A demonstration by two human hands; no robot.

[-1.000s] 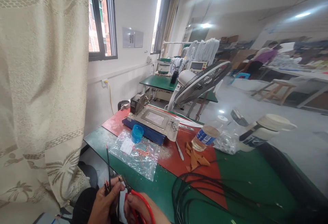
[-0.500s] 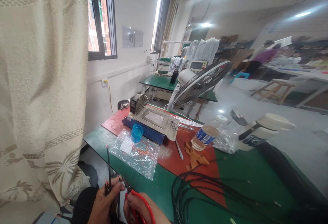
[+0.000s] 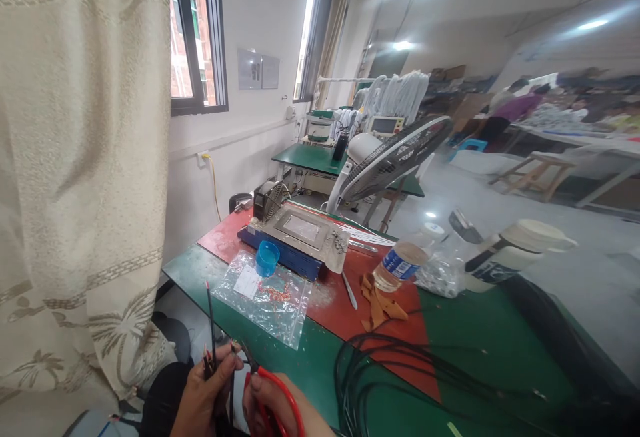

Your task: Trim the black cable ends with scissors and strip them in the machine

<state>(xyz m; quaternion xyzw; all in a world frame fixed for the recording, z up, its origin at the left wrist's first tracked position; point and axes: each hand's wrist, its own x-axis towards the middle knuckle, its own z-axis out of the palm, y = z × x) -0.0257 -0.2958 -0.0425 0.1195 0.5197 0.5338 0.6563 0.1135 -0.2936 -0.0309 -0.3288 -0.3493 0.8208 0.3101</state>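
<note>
Little differs from half a second before: both hands stay at the near edge of the green table (image 3: 210, 277), and the whole view sits a touch lower and tilted. The left hand (image 3: 200, 400) remains closed around a bundle of thin wires (image 3: 212, 330), thumb pressed against them; one black wire with a red tip stands upright above the fist, in front of the table's near corner. The right hand (image 3: 273, 403), just beside the left, is clamped on the red-handled cutters (image 3: 277, 393), whose dark nose points at the wire ends by the left thumb.

Beyond the hands, on the table, lies a clear plastic bag (image 3: 265, 297) holding small red pieces and a white slip; its print is too small to read. A blue cup (image 3: 267, 258) stands at the bag's far edge, touching a flat metal-topped machine (image 3: 295, 237). To the right of the bag, black cable (image 3: 400, 370) lies coiled on the table. Farther right a bottle (image 3: 400, 265) lies tilted with a blue label, its lettering blurred. A fan (image 3: 395, 160) stands behind the table.
</note>
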